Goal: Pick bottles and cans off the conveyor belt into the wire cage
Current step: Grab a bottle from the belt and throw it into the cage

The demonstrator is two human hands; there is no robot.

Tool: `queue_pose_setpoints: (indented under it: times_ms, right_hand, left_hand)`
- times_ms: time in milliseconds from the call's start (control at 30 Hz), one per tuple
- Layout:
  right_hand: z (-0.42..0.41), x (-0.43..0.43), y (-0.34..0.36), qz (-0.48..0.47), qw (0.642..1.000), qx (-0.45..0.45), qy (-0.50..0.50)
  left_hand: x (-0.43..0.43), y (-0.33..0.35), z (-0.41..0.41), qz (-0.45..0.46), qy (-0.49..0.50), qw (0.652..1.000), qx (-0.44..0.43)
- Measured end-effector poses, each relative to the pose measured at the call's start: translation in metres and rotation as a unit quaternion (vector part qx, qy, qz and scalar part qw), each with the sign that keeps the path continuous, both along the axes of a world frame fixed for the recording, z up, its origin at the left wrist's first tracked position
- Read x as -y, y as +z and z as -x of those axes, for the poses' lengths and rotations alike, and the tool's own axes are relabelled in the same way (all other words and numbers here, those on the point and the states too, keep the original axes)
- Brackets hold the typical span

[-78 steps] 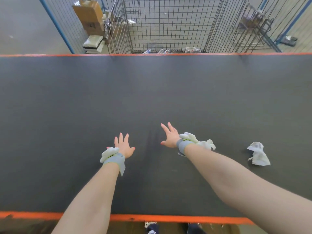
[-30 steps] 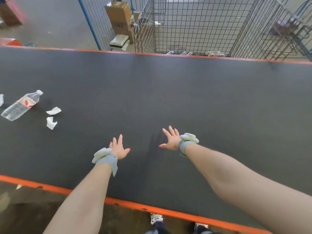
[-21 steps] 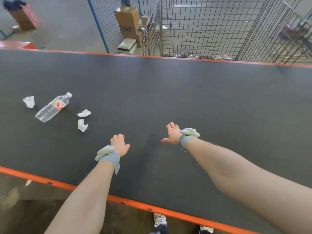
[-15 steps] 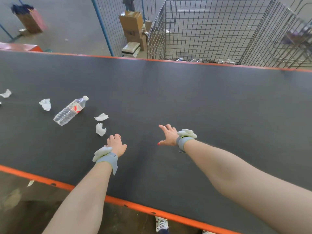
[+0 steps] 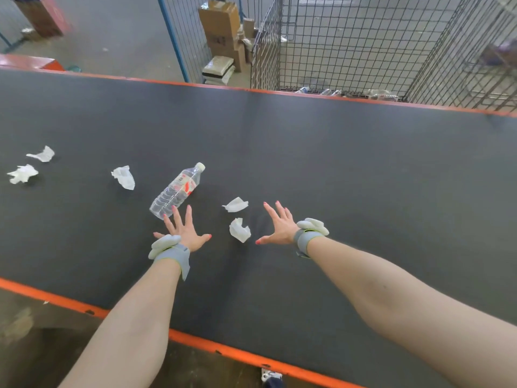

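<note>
- Both hands were out over the belt and both were empty: the left hand (image 5: 186, 232) was spread wide, palm down, fingers straight and fanned, gripping nothing. The right hand (image 5: 279, 226) was splayed just as wide, thumb stuck out toward the left, holding nothing either.
- The conveyor belt (image 5: 363, 177) filled nearly the whole view, dark and flat, with an orange edge (image 5: 223, 351) along the near side and another along the far side.
- The wire cage (image 5: 349, 43) stood just past the far edge, right of centre, and a few clear bottles (image 5: 377, 93) lay on its floor against the near wall.
- Cardboard boxes (image 5: 221, 26) were stacked on the floor left of the cage, next to a blue post (image 5: 172, 37).
- The plastic bottle (image 5: 176, 191) lay on its side on the belt, white cap pointing away and to the right, with a red-and-white label near its neck. Its base end sat right at the left hand's fingertips (image 5: 189, 217); whether they touched it could not be told.
- Crumpled paper scraps dotted the belt: one (image 5: 235, 204) lay between the hands, another (image 5: 239, 229) just beside the right thumb, a third (image 5: 124, 177) left of the bottle, and two more (image 5: 22, 173) well off to the left.
- Grey wrist bands (image 5: 172, 253) with pale padded pieces sat on both wrists.
</note>
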State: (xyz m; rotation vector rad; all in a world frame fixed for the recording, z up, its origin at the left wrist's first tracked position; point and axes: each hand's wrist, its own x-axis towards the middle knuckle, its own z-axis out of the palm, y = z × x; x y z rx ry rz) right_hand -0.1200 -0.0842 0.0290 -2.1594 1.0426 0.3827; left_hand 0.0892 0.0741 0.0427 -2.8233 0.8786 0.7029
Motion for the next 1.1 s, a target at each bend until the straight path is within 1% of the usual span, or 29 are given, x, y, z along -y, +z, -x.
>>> queue_pose_setpoints:
  times_ms: [133,233,300,367,467,533,600,667,767,833,967,1033,1100]
  right_hand:
    - [-0.008,0.009,-0.003,0.002,1.000,0.026,0.000]
    - [-0.007,0.017,-0.012,-0.017,0.997,0.050,-0.053]
    - [-0.005,0.026,-0.017,-0.025,0.994,0.060,-0.082]
    - [-0.001,0.035,-0.023,-0.025,0.991,0.067,-0.110]
    - [0.008,0.045,-0.029,-0.041,0.978,0.100,-0.179]
    - [0.016,0.054,-0.029,-0.034,0.974,0.107,-0.197]
    - [0.023,0.065,-0.023,-0.007,0.979,0.089,-0.184]
    - [0.028,0.073,-0.017,0.023,0.987,0.053,-0.150]
    - [0.026,0.072,-0.007,-0.016,0.995,0.028,-0.095]
    - [0.017,0.063,-0.003,-0.031,0.998,0.028,-0.053]
    - [-0.017,0.045,-0.009,-0.023,0.999,0.016,0.034]
    - [-0.027,0.037,-0.015,-0.013,0.998,0.005,0.064]
    - [-0.034,0.030,-0.025,-0.018,0.997,-0.005,0.072]
  left_hand:
    - [0.027,-0.009,-0.006,0.042,0.011,0.999,0.008]
    - [0.050,-0.021,-0.003,0.059,-0.002,0.998,0.018]
    - [0.064,-0.027,0.001,0.064,-0.004,0.998,0.009]
    - [0.079,-0.033,0.008,0.074,-0.014,0.997,-0.020]
    - [0.099,-0.043,0.026,0.096,-0.029,0.992,-0.077]
    - [0.112,-0.043,0.039,0.129,-0.011,0.986,-0.105]
    - [0.123,-0.036,0.048,0.185,0.037,0.974,-0.126]
    - [0.129,-0.027,0.049,0.249,0.079,0.957,-0.129]
    - [0.129,-0.015,0.041,0.322,0.086,0.935,-0.126]
    - [0.125,-0.009,0.035,0.328,0.087,0.935,-0.105]
    - [0.109,-0.003,0.028,0.324,0.140,0.933,-0.075]
    - [0.100,-0.004,0.023,0.333,0.156,0.928,-0.064]
    - [0.086,-0.005,0.014,0.323,0.174,0.929,-0.044]
